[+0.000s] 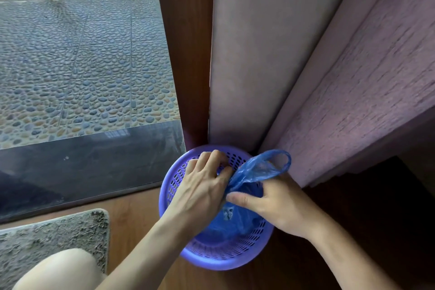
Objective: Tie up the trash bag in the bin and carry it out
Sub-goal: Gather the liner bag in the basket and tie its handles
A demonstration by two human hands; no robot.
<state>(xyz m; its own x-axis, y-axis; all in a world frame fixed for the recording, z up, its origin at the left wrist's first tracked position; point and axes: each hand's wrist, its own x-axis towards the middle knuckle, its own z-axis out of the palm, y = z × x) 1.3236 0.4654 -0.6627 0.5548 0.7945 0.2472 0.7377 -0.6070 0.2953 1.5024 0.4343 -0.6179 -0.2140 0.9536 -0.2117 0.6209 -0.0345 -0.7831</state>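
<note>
A round purple perforated plastic bin point(211, 259) stands on the wooden floor in the corner by the door frame. A thin blue trash bag point(256, 170) lies inside it, with one handle loop standing up above the rim on the right. My left hand point(202, 186) reaches over the bin and pinches the bag's gathered plastic near the far rim. From the right, my right hand point(273, 207) grips the same bunch of plastic just below the raised loop. Small bits of trash show through the bag at the bottom.
A brown wooden door frame point(188, 54) rises behind the bin, with a grey curtain point(259, 54) and a pink curtain point(364, 89) to the right. A dark threshold point(82, 172) and pebble-tiled balcony floor point(82, 54) lie left. A grey shaggy mat point(51, 238) and my knee point(61, 268) sit at bottom left.
</note>
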